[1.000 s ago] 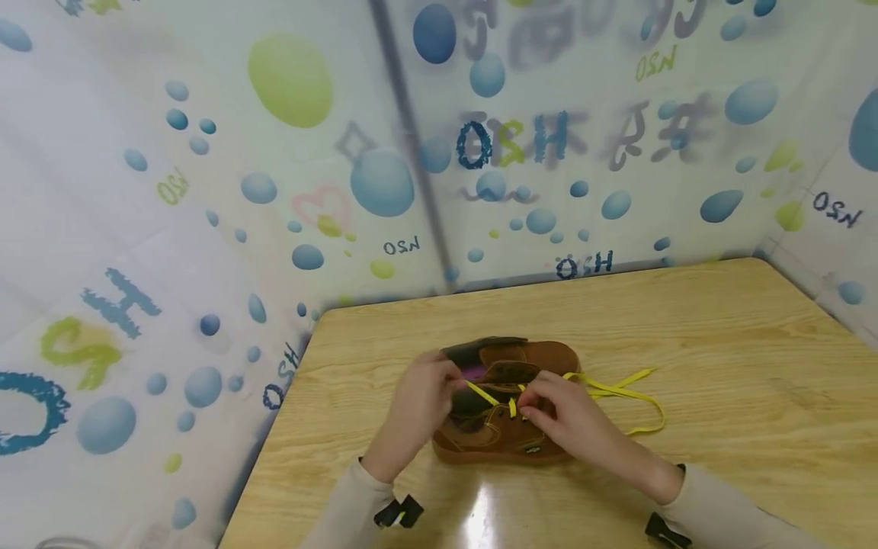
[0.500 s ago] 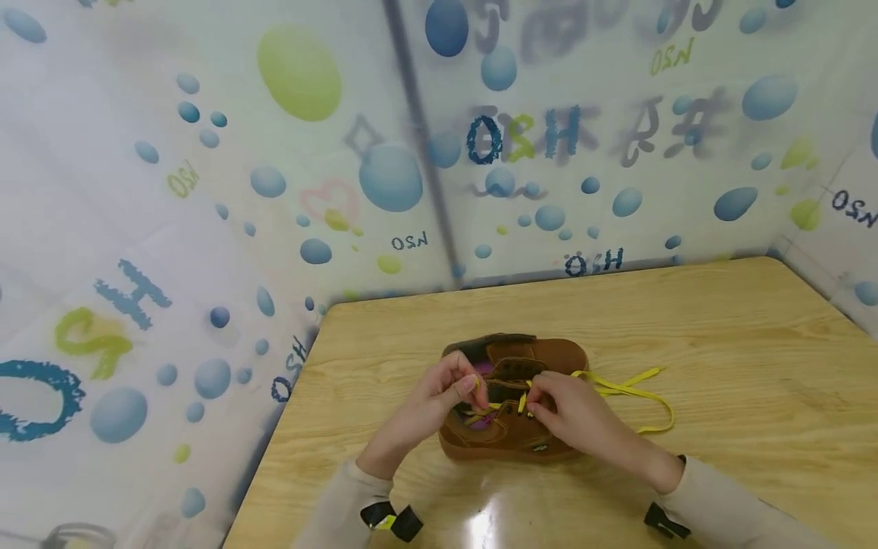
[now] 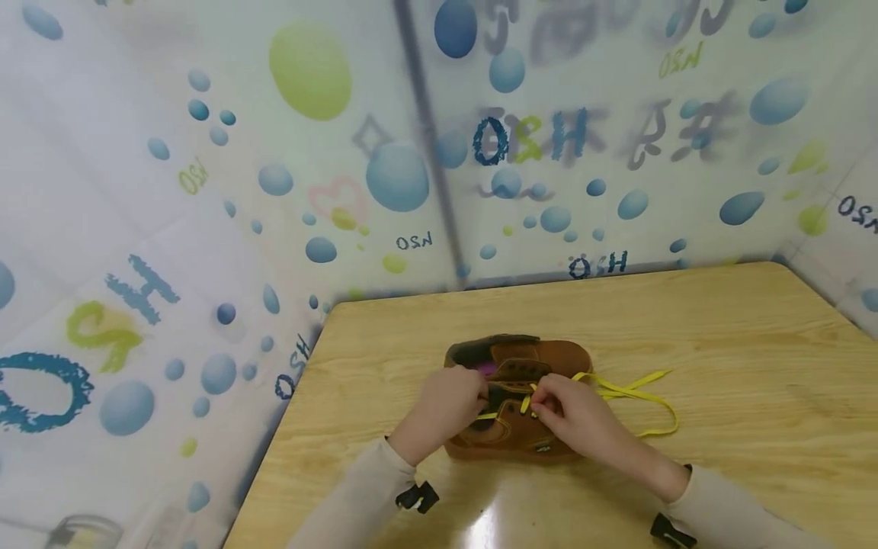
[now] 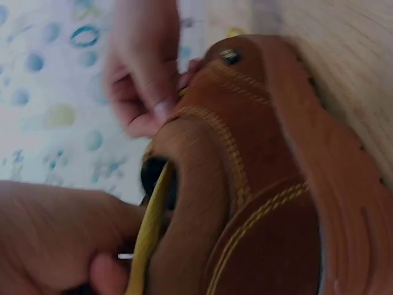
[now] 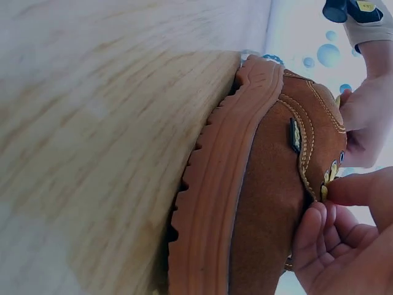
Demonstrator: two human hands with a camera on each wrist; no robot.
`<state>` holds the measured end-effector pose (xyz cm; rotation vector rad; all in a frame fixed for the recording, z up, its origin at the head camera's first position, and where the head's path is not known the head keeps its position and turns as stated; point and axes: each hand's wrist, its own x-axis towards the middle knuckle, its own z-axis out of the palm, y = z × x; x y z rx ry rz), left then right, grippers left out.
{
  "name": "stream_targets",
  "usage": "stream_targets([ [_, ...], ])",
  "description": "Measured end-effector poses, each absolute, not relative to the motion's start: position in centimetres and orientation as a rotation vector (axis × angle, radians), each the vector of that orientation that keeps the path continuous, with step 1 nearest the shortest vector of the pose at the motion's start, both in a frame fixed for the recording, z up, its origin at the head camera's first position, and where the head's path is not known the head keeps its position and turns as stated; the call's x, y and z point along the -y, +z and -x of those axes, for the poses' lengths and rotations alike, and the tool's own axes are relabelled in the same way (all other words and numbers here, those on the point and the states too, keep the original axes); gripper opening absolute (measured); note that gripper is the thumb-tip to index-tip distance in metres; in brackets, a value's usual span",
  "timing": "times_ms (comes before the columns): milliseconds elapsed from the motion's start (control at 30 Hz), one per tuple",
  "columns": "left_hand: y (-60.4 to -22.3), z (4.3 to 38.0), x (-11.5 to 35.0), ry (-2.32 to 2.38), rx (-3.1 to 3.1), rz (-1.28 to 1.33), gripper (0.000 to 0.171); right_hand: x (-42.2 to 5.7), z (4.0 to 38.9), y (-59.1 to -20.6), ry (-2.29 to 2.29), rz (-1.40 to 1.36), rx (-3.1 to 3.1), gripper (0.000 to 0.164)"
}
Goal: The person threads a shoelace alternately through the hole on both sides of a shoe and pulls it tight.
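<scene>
A brown leather shoe (image 3: 494,450) with yellow stitching lies on the table, its toe to the right, with yellow lace (image 4: 147,233) threaded through some of its eyelets. My left hand (image 3: 446,408) is over the shoe's ankle opening; in the left wrist view its curled fingers hold the lace that comes out of the opening. A small pale sliver (image 4: 126,255) shows by its fingertips. My right hand (image 3: 583,415) pinches the lace at the eyelets, thumb and forefinger together, as the right wrist view shows close up. Part of the lace is hidden behind both hands.
A second brown shoe (image 3: 565,355) with a purple lining lies right behind the first. A loose yellow lace end (image 3: 675,415) loops over the wooden table (image 3: 754,366) to the right. A bubble-printed curtain (image 3: 549,152) surrounds the table's back and left.
My left hand has drawn back, turned over above the shoe opening with the lace, and now lies with its back upward. My right hand has stayed at the eyelets. The head view has shifted slightly.
</scene>
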<state>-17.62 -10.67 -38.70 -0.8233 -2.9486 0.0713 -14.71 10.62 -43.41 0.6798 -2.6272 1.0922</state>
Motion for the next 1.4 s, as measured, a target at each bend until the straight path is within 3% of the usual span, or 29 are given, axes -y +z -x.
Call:
stream_targets([
  [100, -40.0, 17.4, 9.4, 0.479, 2.802, 0.786, 0.044, -10.6, 14.7, -43.6, 1.134, -0.682, 2.619, 0.020],
  [200, -41.0, 17.2, 8.3, 0.742, 2.675, 0.727, 0.045, -10.5, 14.8, -43.8, 1.143, -0.688, 2.607, 0.020],
  [400, -40.9, 17.3, 8.4, 0.765, 2.679, 0.736, 0.050, -10.4, 14.8, -43.9, 1.157, -0.692, 2.589, 0.020],
  [533, -38.3, 17.3, 10.2, 0.279, 2.855, 0.820, 0.049, -10.5, 14.8, -43.9, 1.189, -0.704, 2.589, 0.019],
  [700, -34.4, 17.4, 11.9, -0.534, 2.849, 0.806, 0.010, -10.7, 14.9, -43.6, 1.196, -0.699, 2.571, 0.020],
  [900, -32.2, 17.6, 12.3, -1.667, 2.503, 0.861, 0.017, -11.0, 15.0, -43.1, 1.269, -0.710, 2.553, 0.011],
  [1000, -31.6, 17.3, 12.1, -1.913, 2.338, 0.867, 0.018, -11.2, 15.4, -42.9, 1.249, -0.723, 2.505, 0.011],
  [1100, -31.4, 17.3, 11.5, -1.666, 2.404, 0.885, 0.015, -11.4, 15.9, -42.8, 1.150, -0.741, 2.481, 0.016],
  [1400, -34.8, 19.0, 9.3, -0.016, 2.673, 1.153, 0.011, -11.4, 16.2, -42.6, 1.021, -0.766, 2.549, 0.015],
])
